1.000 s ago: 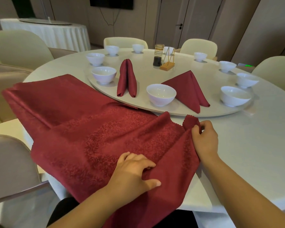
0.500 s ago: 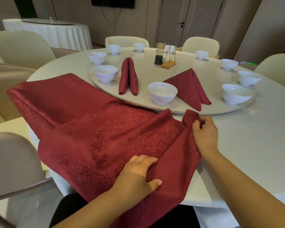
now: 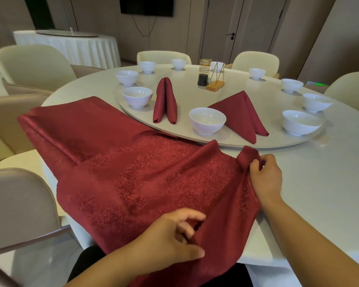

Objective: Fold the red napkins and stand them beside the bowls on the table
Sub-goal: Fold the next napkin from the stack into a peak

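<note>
Draping over the near edge of the tabletop [image 3: 319,193], a large red napkin [image 3: 133,172] lies spread. The left hand [image 3: 170,237] curls its blurred fingers into a fold near that edge. The right hand [image 3: 265,177] pinches the cloth's far right corner. Beyond, on a round turntable [image 3: 195,94], a white bowl [image 3: 207,121] sits between a narrow folded napkin [image 3: 165,100] and a wide folded napkin [image 3: 239,114]. Farther back stand a bottle [image 3: 203,72] of dark liquid and a wooden-based rack [image 3: 215,84].
</note>
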`<state>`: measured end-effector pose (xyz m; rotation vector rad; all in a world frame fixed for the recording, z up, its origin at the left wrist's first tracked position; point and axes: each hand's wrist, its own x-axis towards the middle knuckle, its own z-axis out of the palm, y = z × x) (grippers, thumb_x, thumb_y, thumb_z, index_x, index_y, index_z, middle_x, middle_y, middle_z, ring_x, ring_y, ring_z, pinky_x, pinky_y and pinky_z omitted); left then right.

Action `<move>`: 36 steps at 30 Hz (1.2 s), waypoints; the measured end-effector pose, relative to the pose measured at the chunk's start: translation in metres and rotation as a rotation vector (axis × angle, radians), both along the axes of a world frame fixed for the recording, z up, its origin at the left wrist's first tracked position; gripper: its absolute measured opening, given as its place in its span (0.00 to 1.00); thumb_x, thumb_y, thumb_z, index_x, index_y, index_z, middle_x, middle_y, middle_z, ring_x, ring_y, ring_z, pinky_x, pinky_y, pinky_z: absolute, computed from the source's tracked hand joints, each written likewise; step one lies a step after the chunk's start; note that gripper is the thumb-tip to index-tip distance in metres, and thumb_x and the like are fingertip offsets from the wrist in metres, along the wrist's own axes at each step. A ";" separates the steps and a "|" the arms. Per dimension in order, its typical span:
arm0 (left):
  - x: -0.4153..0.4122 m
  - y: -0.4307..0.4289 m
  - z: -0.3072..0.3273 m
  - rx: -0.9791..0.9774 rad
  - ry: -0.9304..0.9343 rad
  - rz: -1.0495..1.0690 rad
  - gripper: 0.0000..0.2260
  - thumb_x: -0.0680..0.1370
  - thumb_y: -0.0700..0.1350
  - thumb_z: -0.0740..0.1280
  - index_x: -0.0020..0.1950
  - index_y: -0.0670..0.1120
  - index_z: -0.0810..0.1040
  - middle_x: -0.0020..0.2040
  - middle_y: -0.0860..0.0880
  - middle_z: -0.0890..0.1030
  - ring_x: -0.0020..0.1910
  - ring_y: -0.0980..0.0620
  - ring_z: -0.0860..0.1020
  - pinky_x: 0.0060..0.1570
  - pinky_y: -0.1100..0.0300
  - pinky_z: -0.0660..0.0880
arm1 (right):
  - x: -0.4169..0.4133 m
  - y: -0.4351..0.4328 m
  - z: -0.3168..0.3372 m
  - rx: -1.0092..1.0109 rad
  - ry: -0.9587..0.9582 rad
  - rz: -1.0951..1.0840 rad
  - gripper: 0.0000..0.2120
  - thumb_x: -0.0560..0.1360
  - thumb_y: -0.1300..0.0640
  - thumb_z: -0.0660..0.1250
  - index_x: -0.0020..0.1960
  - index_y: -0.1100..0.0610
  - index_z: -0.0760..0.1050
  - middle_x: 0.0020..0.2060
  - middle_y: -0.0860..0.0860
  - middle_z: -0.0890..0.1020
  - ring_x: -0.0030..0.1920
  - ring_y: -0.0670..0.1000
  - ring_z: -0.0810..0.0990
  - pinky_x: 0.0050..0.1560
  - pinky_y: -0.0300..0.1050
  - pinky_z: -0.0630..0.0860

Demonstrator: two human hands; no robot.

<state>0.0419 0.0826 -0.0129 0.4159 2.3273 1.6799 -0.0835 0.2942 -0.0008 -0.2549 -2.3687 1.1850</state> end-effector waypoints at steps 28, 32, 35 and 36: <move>-0.148 -0.076 0.076 -0.495 0.496 0.764 0.06 0.75 0.45 0.68 0.45 0.42 0.77 0.42 0.46 0.77 0.48 0.45 0.75 0.47 0.59 0.65 | 0.025 0.059 0.001 0.041 0.129 -0.132 0.26 0.69 0.53 0.62 0.63 0.65 0.69 0.62 0.60 0.73 0.64 0.60 0.67 0.62 0.54 0.64; -0.172 -0.047 0.043 -0.746 0.484 0.626 0.11 0.76 0.46 0.66 0.53 0.41 0.78 0.54 0.43 0.79 0.57 0.43 0.74 0.58 0.56 0.63 | 0.026 0.068 -0.003 0.425 0.002 0.110 0.25 0.66 0.48 0.62 0.58 0.62 0.76 0.60 0.57 0.77 0.65 0.60 0.69 0.68 0.51 0.54; -0.177 -0.039 0.026 -0.696 0.386 0.602 0.09 0.77 0.45 0.65 0.52 0.41 0.77 0.54 0.43 0.79 0.57 0.43 0.74 0.61 0.55 0.61 | 0.025 0.080 -0.009 0.556 -0.194 0.303 0.35 0.63 0.33 0.56 0.59 0.55 0.76 0.56 0.51 0.79 0.62 0.53 0.73 0.68 0.47 0.52; -0.178 -0.037 0.024 -0.679 0.376 0.605 0.08 0.77 0.45 0.65 0.51 0.41 0.76 0.53 0.44 0.80 0.56 0.43 0.74 0.60 0.55 0.61 | 0.026 0.082 -0.009 0.550 -0.202 0.336 0.38 0.62 0.29 0.55 0.59 0.54 0.76 0.55 0.48 0.79 0.59 0.49 0.74 0.68 0.45 0.54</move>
